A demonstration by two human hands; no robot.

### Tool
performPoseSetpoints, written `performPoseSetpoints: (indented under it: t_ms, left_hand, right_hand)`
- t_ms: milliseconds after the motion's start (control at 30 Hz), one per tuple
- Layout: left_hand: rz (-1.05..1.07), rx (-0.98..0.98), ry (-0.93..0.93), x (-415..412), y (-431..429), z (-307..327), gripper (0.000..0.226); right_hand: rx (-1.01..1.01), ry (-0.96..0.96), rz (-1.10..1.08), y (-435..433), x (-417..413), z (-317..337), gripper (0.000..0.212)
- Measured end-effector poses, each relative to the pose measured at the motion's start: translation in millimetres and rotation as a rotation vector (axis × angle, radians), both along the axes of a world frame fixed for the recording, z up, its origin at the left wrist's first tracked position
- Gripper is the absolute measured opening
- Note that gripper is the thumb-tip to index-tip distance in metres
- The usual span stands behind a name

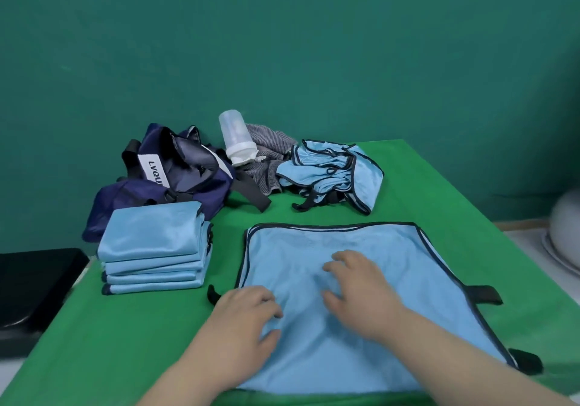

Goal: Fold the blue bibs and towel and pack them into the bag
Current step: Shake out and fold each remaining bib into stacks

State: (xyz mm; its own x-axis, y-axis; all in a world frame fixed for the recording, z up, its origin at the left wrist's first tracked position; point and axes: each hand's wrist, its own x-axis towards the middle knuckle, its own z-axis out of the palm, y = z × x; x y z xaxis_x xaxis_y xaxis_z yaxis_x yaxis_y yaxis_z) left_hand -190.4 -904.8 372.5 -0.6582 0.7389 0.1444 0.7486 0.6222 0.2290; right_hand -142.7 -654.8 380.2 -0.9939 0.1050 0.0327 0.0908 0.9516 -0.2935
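**Four layers stacked, one bib under the hands, a heap and the towel still waiting**

Head view: by my reading the task is somewhere near its middle. A stack of folded bibs sits at centre left of the frame, showing four neat layers along its near edge. Lower centre, one blue bib lies spread flat and unfolded on the green table cover.

The right hand rests on the middle of this bib with fingers spread and gripping nothing. The left hand sits at the bib's left edge with fingers bent onto the cloth. Whether it pinches a fold I cannot tell.

At upper centre right a heap of unfolded bibs lies crumpled, well apart from the flat one. Just left of it is a grey striped cloth, likely the towel, bunched and unfolded, with a clear plastic bottle leaning on it.

The navy bag slumps behind the stack with its top gaping, and I see no blue cloth inside. So the heap, the towel and all the packing appear to remain.

The flat bib is thin, slightly shiny light-blue fabric with dark piping round its edges. A black strap tab sticks out on its right side. Faint wrinkles show near the hands.
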Motion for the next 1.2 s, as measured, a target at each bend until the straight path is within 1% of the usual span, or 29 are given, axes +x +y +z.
performPoseSetpoints:
  t_ms: [100,167,233,300,367,500,633,767,833,900,933,967,1000,1033,1100,1133,1167,1200]
  left_hand:
    - [0.026,-0.024,0.107,14.8,-21.9,-8.2,0.019]
    - [0.08,-0.07,0.148,21.2,-35.7,-10.9,0.017]
    - [0.122,-0.118,0.164,25.8,-46.4,-12.2,0.019]
    - [0.174,-0.142,0.142,27.7,-55.7,-10.8,0.022]
    - [0.235,-0.148,0.078,29.5,-63.6,-10.8,0.027]
    - [0.266,-0.12,-0.043,34.0,-73.8,-13.6,0.048]
    - [0.287,-0.123,-0.062,36.2,-79.0,-18.9,0.045]
    - [0.255,-0.143,-0.034,33.1,-78.2,-21.2,0.062]
    - [0.271,-0.155,-0.002,34.1,-74.8,-16.5,0.063]
    - [0.266,-0.128,0.01,36.5,-65.4,-8.6,0.063]
    - [0.249,-0.104,0.015,37.4,-58.3,-4.6,0.063]
    - [0.224,-0.085,0.025,38.5,-49.2,0.2,0.063]
    - [0.194,-0.07,0.045,38.5,-39.2,3.0,0.062]
    - [0.164,-0.066,0.062,37.3,-27.6,7.2,0.062]
    - [0.104,-0.073,0.071,31.7,-3.7,12.1,0.06]
    - [0.08,-0.094,0.067,26.0,8.8,12.4,0.056]
    - [0.062,-0.121,0.051,18.3,20.9,12.7,0.052]
    - [0.054,-0.147,0.027,9.1,31.9,12.0,0.051]
  right_hand:
    - [0.033,-0.05,0.053,-32.3,10.5,-7.5,0.062]
    - [0.02,-0.097,0.051,-43.2,14.7,-15.7,0.059]
    - [0.057,-0.114,0.053,-47.7,16.5,-24.7,0.061]
    - [0.089,-0.113,0.04,-49.0,16.0,-31.5,0.064]
    - [0.109,-0.11,0.024,-49.5,15.7,-34.8,0.066]
    - [0.119,-0.082,0.026,-50.9,18.6,-36.5,0.066]
    - [0.097,-0.067,0.016,-51.7,20.1,-35.7,0.065]
    - [0.071,-0.055,0.006,-50.9,19.4,-38.2,0.066]
    - [0.063,-0.043,0.003,-50.6,19.3,-38.6,0.066]
    - [0.045,-0.017,0.012,-50.3,20.2,-38.6,0.065]
    - [0.012,0.011,0.022,-49.4,20.4,-39.6,0.065]
    - [-0.076,0.054,0.031,-47.7,21.0,-40.8,0.065]
    - [-0.233,0.124,0.029,-45.8,22.0,-40.9,0.063]
    - [-0.448,0.21,-0.002,-43.4,23.3,-38.3,0.058]
    - [-0.903,0.393,-0.137,-36.2,26.7,-26.9,0.03]
    - [-1.073,0.472,-0.218,-29.8,28.5,-19.6,0.021]
    - [-1.156,0.517,-0.291,-21.3,28.9,-12.2,0.024]
    - [-1.148,0.512,-0.335,-11.1,28.3,-5.5,0.032]
